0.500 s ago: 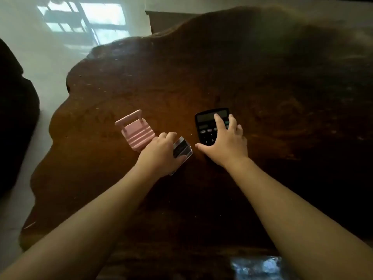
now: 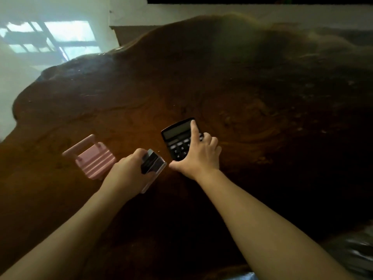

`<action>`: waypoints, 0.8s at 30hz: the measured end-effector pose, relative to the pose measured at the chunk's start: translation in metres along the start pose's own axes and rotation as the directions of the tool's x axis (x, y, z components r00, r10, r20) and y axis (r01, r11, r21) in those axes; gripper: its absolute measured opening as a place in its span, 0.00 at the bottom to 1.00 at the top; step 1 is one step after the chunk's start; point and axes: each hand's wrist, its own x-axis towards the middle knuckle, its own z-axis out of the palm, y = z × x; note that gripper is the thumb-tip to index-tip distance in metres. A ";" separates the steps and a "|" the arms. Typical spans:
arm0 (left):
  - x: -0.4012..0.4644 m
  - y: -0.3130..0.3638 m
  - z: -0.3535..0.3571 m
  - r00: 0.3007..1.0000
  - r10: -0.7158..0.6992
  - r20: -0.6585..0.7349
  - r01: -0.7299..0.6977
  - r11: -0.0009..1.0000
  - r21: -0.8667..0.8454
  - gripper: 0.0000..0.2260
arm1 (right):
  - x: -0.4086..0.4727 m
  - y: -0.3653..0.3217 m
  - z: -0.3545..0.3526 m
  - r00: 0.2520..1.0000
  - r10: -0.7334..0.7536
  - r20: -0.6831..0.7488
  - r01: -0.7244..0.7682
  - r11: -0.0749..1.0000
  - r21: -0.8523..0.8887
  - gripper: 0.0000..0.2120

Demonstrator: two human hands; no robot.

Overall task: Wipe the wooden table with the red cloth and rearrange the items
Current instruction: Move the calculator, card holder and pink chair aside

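A black calculator lies on the dark wooden table, turned a little clockwise. My right hand lies over its lower right part, with the forefinger along its right edge and the thumb at its near corner. My left hand is closed around a small clear box with a dark inside, held just above the table. A pink miniature suitcase with a handle lies flat to the left of that hand. No red cloth is in view.
The table has a wavy, irregular edge on the left, with pale glossy floor beyond. A shiny wrapped object shows at the bottom right. A wall and a dark strip run along the top.
The calculator has been turned and shifted slightly under my right hand. My left hand has lifted the clear box and tilted it. The head has moved closer and the view has shifted.
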 end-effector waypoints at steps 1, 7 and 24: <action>0.004 0.006 -0.002 1.000 0.007 0.001 -0.007 1.000 -0.004 0.32 | -0.001 0.007 -0.005 1.000 -0.006 -0.010 0.006 1.000 0.027 0.66; 0.034 0.077 -0.011 0.996 0.087 0.034 -0.087 0.996 -0.008 0.31 | -0.004 0.076 -0.045 0.990 0.088 -0.106 -0.070 0.984 0.166 0.63; 0.129 0.360 0.076 0.875 0.445 0.192 -0.458 0.888 0.028 0.25 | -0.019 0.339 -0.130 0.849 0.461 -0.258 -0.405 0.882 0.242 0.62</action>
